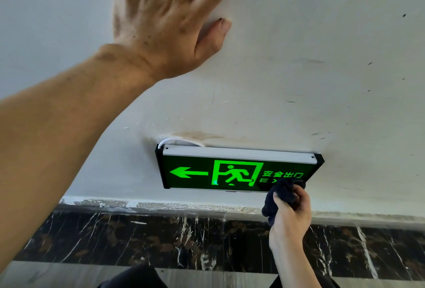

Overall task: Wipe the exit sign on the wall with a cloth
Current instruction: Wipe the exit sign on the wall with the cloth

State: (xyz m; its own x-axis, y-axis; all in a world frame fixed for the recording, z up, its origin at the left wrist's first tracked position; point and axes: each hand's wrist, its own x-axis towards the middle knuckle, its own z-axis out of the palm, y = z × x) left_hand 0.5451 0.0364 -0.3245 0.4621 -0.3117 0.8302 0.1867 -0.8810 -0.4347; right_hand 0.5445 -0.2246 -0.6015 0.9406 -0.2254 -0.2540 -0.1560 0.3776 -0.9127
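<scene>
A lit green exit sign (230, 171) with a left arrow and a running figure hangs low on the white wall (299, 69), just above the skirting. My right hand (291, 214) grips a bunched dark cloth (284, 192) and presses it on the sign's lower right corner, covering part of the lettering. My left hand (165, 18) lies flat against the wall well above the sign, fingers spread, holding nothing.
A dark marble skirting band (161, 237) runs along the base of the wall, over a grey floor (57, 274). A white cable (170, 141) loops out behind the sign's top left. My dark-clothed knees (135, 278) show at the bottom edge.
</scene>
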